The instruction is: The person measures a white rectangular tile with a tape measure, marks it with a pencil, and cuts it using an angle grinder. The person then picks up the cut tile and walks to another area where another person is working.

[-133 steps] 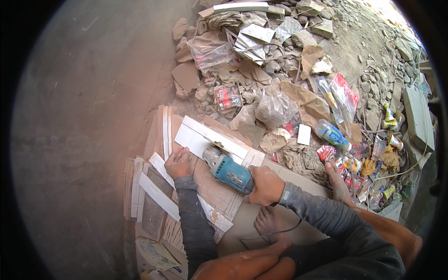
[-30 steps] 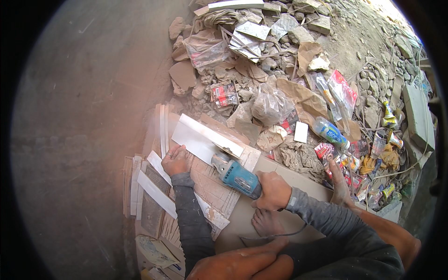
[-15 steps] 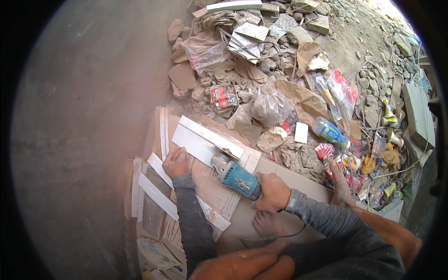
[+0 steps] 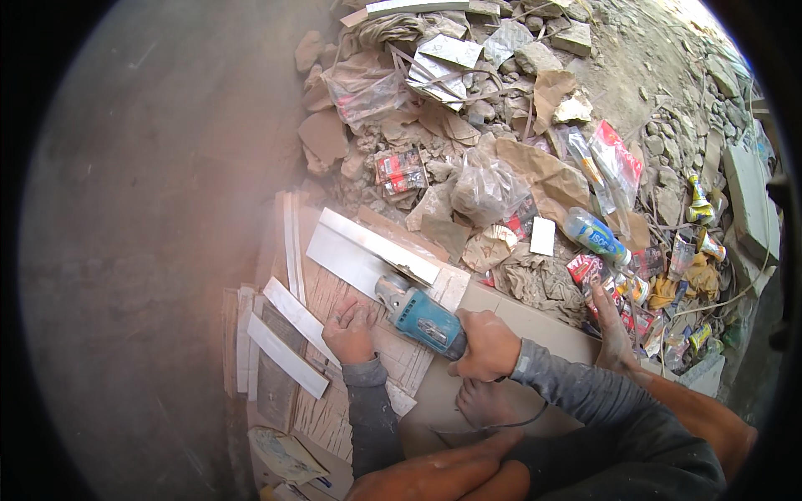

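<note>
My right hand (image 4: 487, 344) is wrapped round the rear of a teal angle grinder (image 4: 426, 322). The grinder's metal head lies against the lower right part of a white tile (image 4: 344, 255), and its disc edge shows only in part. A narrow strip (image 4: 388, 253) runs along the tile's upper side. My left hand (image 4: 349, 332) is just below the tile, left of the grinder head, its fingers loosely bent and apart with nothing in them. Cut white tile strips (image 4: 288, 359) lie beside my left wrist. Beneath is a scored, dusty board (image 4: 334, 294).
Dust hangs over the grey floor (image 4: 150, 250) at left. Rubble, a plastic bag (image 4: 489, 188), a bottle (image 4: 597, 236) and wrappers lie beyond the board. My bare foot (image 4: 483, 403) is close below the grinder; a dark cord (image 4: 468, 430) runs near it. Another bare foot (image 4: 614, 338) stands at right.
My left hand has come off the tile's left end and moved right and down, nearer the grinder head. The grinder and tile have hardly moved.
</note>
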